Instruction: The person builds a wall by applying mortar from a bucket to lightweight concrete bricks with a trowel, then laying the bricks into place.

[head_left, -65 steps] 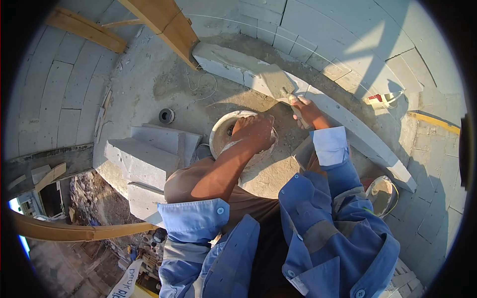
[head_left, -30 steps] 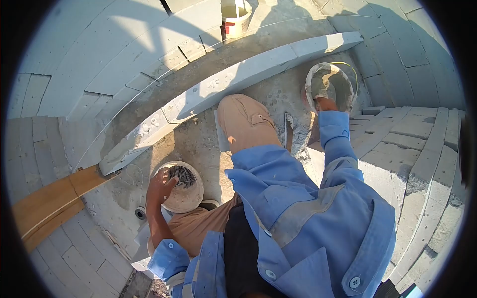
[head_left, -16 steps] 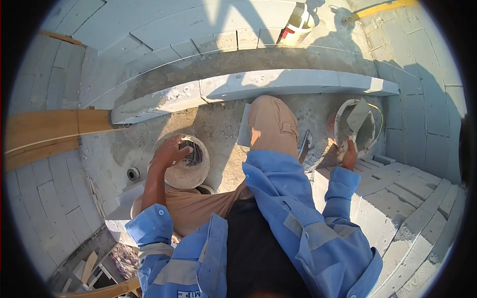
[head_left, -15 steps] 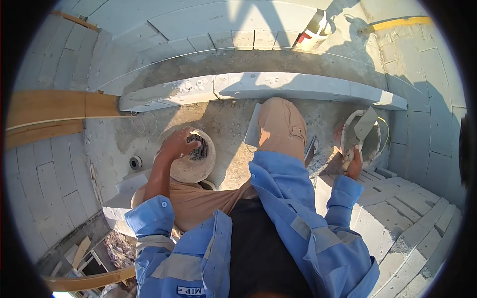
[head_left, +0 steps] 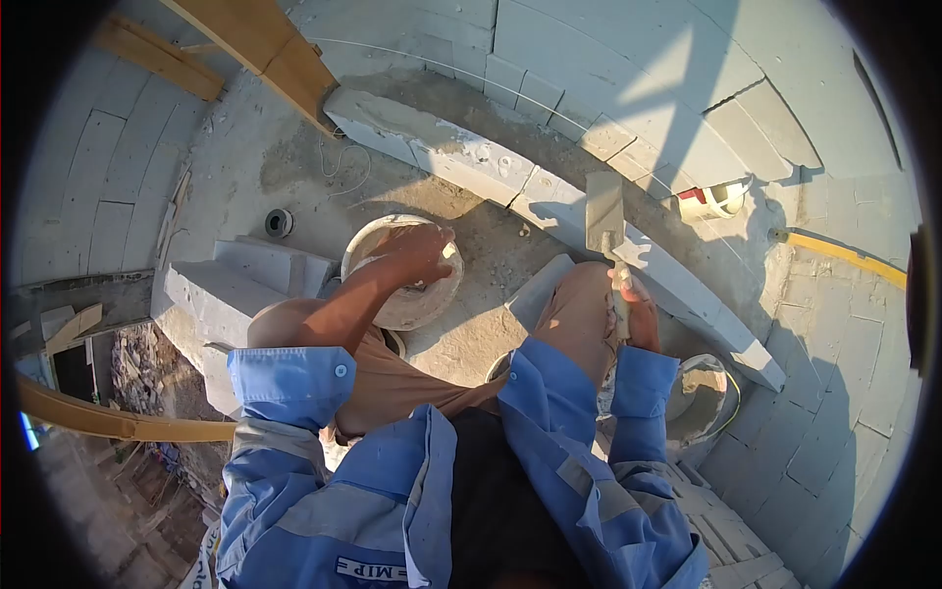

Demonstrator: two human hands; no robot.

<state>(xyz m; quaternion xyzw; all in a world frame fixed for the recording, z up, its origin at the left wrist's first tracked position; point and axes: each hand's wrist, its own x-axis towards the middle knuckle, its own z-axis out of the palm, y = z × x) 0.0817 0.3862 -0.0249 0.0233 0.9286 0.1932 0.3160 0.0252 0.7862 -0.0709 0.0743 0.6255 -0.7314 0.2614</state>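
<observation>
My right hand [head_left: 640,312] is closed round the handle of a trowel [head_left: 604,211], beside my right knee. The trowel's flat, mortar-smeared blade points up over the low row of white blocks [head_left: 471,165]. My left hand [head_left: 422,255] reaches over a round, pale-crusted bucket [head_left: 432,302] with its fingers curled near the right rim; what they hold, if anything, is hidden. My hand and forearm cover much of the bucket's inside. A second bucket [head_left: 699,398], with mortar on its walls, stands at my lower right.
White blocks [head_left: 235,294] lie at the left, near a small roll [head_left: 279,223]. A wooden beam [head_left: 265,49] meets the block row's left end. A white bucket [head_left: 711,201] lies beyond the row, and stacked blocks [head_left: 726,525] are at the lower right.
The view has turned. My right hand has carried the trowel from the mortar bucket to beside my knee, over the block row. My left hand has shifted across its bucket towards the right rim.
</observation>
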